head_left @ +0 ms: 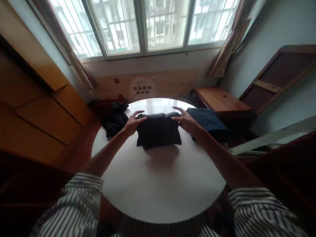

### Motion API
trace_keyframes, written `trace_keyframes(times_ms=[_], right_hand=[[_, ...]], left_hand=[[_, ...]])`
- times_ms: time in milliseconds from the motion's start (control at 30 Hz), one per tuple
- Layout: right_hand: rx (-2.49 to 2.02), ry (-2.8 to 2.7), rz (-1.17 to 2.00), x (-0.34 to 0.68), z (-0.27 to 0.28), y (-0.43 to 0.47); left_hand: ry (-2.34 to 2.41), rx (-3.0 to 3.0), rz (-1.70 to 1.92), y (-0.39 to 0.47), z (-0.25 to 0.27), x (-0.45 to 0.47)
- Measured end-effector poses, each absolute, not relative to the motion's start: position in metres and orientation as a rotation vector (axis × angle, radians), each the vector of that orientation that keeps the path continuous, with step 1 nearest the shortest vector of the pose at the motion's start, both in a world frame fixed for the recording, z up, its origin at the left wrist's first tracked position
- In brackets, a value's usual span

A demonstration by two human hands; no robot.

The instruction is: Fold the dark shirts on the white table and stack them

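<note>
Between my two hands is a folded black garment [159, 131], raised over the middle of a white round table [163, 191], with its shadow below its lower edge. My left hand [134, 121] grips the garment's upper left corner, the thumb in front. At the upper right corner my right hand [184, 119] pinches it in the same way, its index finger stretched out. What kind of garment it is cannot be made out. Left of my left hand lies a loose heap of black clothing [115, 120]. A folded dark blue garment [208, 121] rests to the right of my right hand.
A low wooden table [222, 98] stands at the back right, beside a wood-framed panel [274, 77] leaning on the wall. Wooden cabinets [37, 112] line the left side. Behind the table is a long printed box [172, 82] under barred windows.
</note>
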State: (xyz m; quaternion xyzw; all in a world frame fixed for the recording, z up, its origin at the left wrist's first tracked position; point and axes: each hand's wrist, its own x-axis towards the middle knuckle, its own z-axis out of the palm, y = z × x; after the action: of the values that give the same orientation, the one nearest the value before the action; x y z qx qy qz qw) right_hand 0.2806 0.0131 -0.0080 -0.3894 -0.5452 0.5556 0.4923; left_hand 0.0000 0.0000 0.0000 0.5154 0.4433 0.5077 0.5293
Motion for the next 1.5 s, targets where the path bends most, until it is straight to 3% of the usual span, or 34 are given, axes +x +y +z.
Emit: trace_keyframes(times_ms=[133, 233, 367, 467, 633, 967, 1133, 1233, 1400, 1500], right_hand=[[-0.743, -1.428, 1.01, 0.289, 0.038, 0.03], [-0.71, -1.439, 0.988, 0.29, 0.042, 0.02], [-0.895, -1.448, 1.005, 0.294, -0.001, -0.027], [-1.057, -1.748, 0.967, 0.303, -0.041, -0.071], [-0.947, -2.03, 0.907, 0.316, -0.063, -0.118], [-0.822, -2.018, 1.002, 0.322, -0.058, -0.113], [-1.008, -1.614, 0.951, 0.301, -0.044, -0.077], [-1.0, -1.337, 1.091, 0.28, -0.038, -0.042], [-1.034, -1.31, 1.625, 0.268, -0.05, -0.009], [-0.979, -1.416, 1.608, 0.278, -0.057, -0.016]], left_hand=[[0.948, 1.556, 1.585, 0.021, 0.046, -0.002], [0.929, 1.823, 1.663, 0.009, 0.041, -0.007], [0.914, 1.972, 1.372, -0.051, -0.025, -0.016], [0.993, 2.015, 1.082, -0.106, -0.077, -0.019], [1.127, 2.151, 0.946, -0.15, -0.093, -0.013], [0.992, 2.208, 1.0, -0.141, -0.081, 0.007], [1.179, 1.555, 1.353, -0.113, -0.067, 0.013], [1.151, 1.162, 1.426, -0.082, -0.064, 0.014], [1.101, 0.975, 1.326, -0.058, -0.068, 0.011], [0.98, 1.069, 1.243, -0.073, -0.067, 0.006]])
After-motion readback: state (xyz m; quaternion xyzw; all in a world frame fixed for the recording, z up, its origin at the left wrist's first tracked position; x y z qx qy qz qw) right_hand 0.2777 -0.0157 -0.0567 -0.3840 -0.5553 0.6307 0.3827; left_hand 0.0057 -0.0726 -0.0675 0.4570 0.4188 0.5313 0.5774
